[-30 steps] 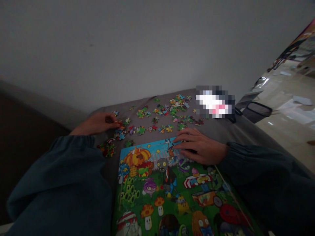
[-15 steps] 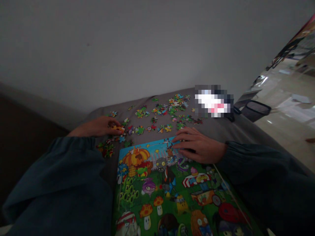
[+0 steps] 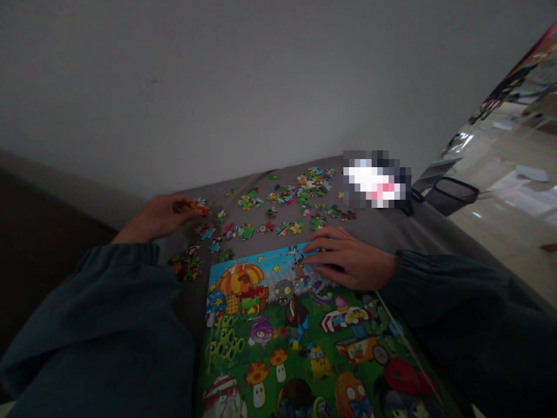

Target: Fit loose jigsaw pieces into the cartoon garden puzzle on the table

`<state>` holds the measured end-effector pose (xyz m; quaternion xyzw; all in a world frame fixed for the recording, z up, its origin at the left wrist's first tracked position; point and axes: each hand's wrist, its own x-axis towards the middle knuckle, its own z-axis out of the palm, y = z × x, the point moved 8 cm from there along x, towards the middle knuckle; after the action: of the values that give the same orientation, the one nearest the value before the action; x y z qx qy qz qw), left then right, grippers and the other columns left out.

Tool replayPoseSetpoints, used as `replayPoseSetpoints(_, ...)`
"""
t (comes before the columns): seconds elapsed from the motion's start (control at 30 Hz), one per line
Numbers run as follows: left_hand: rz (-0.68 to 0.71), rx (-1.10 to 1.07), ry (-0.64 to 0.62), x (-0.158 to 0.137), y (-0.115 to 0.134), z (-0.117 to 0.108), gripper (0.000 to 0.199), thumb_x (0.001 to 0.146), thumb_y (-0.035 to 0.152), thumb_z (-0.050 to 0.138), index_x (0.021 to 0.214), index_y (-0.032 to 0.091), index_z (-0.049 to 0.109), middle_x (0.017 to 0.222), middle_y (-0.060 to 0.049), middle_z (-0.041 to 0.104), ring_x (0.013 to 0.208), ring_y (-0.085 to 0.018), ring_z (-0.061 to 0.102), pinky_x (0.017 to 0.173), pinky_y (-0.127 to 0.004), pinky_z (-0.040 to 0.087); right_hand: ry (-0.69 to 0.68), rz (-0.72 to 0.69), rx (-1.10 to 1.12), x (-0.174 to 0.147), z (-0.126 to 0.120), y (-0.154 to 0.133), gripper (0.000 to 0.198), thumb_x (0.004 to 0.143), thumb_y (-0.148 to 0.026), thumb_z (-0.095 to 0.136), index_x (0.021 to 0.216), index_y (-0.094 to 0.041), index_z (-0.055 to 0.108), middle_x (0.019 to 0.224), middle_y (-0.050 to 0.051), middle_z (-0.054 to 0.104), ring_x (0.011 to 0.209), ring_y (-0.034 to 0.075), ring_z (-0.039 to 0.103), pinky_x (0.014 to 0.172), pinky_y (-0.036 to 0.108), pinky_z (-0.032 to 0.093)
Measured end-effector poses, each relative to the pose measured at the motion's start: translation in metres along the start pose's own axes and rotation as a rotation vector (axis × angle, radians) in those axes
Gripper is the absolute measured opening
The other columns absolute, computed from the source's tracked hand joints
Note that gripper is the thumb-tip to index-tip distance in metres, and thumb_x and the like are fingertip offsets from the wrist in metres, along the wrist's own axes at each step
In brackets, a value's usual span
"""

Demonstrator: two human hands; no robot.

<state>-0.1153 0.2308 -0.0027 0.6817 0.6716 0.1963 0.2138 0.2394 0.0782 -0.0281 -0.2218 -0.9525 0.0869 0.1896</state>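
My left hand (image 3: 159, 216) is over the far left of the cloth, its fingers closed on an orange jigsaw piece (image 3: 190, 206). Beside its fingertips lies a light blue piece (image 3: 201, 203), partly hidden. My right hand (image 3: 348, 255) rests palm down with fingers spread on the top right of a puzzle board (image 3: 281, 345), touching its upper edge. The board carries a colourful cartoon picture with a pumpkin, mushrooms and a grey zombie. Loose jigsaw pieces (image 3: 246, 231) lie just beyond the board.
Grey cloth (image 3: 278, 217) covers the surface, with more pieces heaped at the back (image 3: 311, 186) and a cluster of dark pieces (image 3: 186, 265) left of the board. A pixelated object (image 3: 378, 183) stands at the back right. Behind rises a plain wall (image 3: 243, 87).
My left hand has moved away and to the left with the orange piece, uncovering blue and red pieces beneath. My right hand stays in place on the board.
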Motion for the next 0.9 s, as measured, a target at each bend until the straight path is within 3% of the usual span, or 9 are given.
replayPoseSetpoints(0.1,-0.006,-0.034,0.121,-0.012,0.018,-0.021,0.036,0.078,0.046,0.069,0.100,0.018,0.077,0.097,-0.008,0.081,0.083,-0.022,0.068,0.079,-0.035,0.054,-0.007,0.017,0.016,0.001,0.001,0.001,0.030,0.106,-0.024,0.052,0.129,-0.020,0.072,0.128,0.009,0.073,0.129,0.027,0.053,0.111,0.052,0.046)
replayPoseSetpoints(0.2,0.067,-0.117,0.200,-0.033,0.061,-0.033,0.048,0.084,0.055,0.065,0.116,0.021,0.074,0.111,-0.007,0.079,0.086,-0.020,0.067,0.076,-0.033,0.054,0.035,0.031,0.046,0.002,-0.003,0.002,0.031,0.106,-0.024,0.053,0.130,-0.019,0.071,0.126,0.010,0.074,0.127,0.027,0.055,0.110,0.051,0.047)
replayPoseSetpoints(0.3,0.217,-0.218,0.073,-0.059,0.114,-0.016,0.038,0.080,0.049,0.072,0.103,0.020,0.076,0.095,-0.006,0.077,0.077,-0.018,0.063,0.069,-0.029,0.050,0.114,0.063,0.070,0.001,-0.010,0.004,0.032,0.105,-0.024,0.054,0.132,-0.018,0.069,0.122,0.011,0.074,0.123,0.026,0.056,0.107,0.050,0.049)
replayPoseSetpoints(0.37,0.245,-0.255,-0.077,-0.079,0.130,0.005,0.032,0.080,0.048,0.075,0.094,0.019,0.076,0.082,-0.003,0.072,0.070,-0.015,0.058,0.063,-0.027,0.048,0.165,0.062,0.066,0.000,-0.016,0.003,0.032,0.104,-0.024,0.054,0.132,-0.017,0.069,0.120,0.012,0.075,0.122,0.027,0.057,0.105,0.049,0.050)
replayPoseSetpoints(0.47,0.099,-0.428,-0.162,-0.106,0.109,0.025,0.031,0.075,0.044,0.085,0.093,0.021,0.075,0.078,0.000,0.068,0.065,-0.012,0.054,0.055,-0.021,0.045,0.216,0.022,0.042,-0.002,-0.022,-0.002,0.030,0.104,-0.022,0.053,0.128,-0.014,0.070,0.119,0.013,0.075,0.121,0.027,0.057,0.103,0.049,0.051)
replayPoseSetpoints(0.57,-0.137,-0.888,-0.067,-0.123,0.059,0.026,0.039,0.063,0.030,0.094,0.094,0.022,0.073,0.071,0.003,0.060,0.059,-0.010,0.049,0.047,-0.017,0.043,0.225,-0.010,0.020,-0.003,-0.024,-0.007,0.029,0.105,-0.020,0.052,0.126,-0.014,0.070,0.117,0.012,0.076,0.121,0.028,0.058,0.103,0.048,0.051)
replayPoseSetpoints(0.7,-0.299,-1.343,0.048,-0.126,0.014,0.019,0.015,0.080,0.018,0.070,0.094,0.019,0.067,0.068,0.002,0.049,0.059,-0.009,0.047,0.042,-0.012,0.039,0.225,-0.032,0.004,-0.003,-0.024,-0.010,0.027,0.105,-0.020,0.052,0.124,-0.016,0.071,0.117,0.010,0.076,0.120,0.027,0.059,0.103,0.046,0.050)
replayPoseSetpoints(0.83,-0.290,-1.129,0.073,-0.120,-0.003,0.005,0.024,0.099,0.022,0.035,0.085,0.020,0.053,0.071,0.000,0.044,0.059,-0.008,0.044,0.041,-0.009,0.031,0.236,-0.068,0.006,-0.002,-0.024,-0.012,0.024,0.105,-0.019,0.053,0.120,-0.015,0.072,0.115,0.008,0.077,0.116,0.027,0.059,0.101,0.046,0.051)
replayPoseSetpoints(0.9,-0.267,-0.964,0.059,-0.120,-0.008,0.001,0.028,0.103,0.027,0.033,0.079,0.020,0.046,0.068,0.001,0.040,0.053,-0.008,0.036,0.039,-0.011,0.023,0.233,-0.077,0.006,-0.002,-0.023,-0.012,0.024,0.105,-0.019,0.053,0.119,-0.015,0.072,0.115,0.008,0.077,0.115,0.026,0.059,0.100,0.046,0.051)
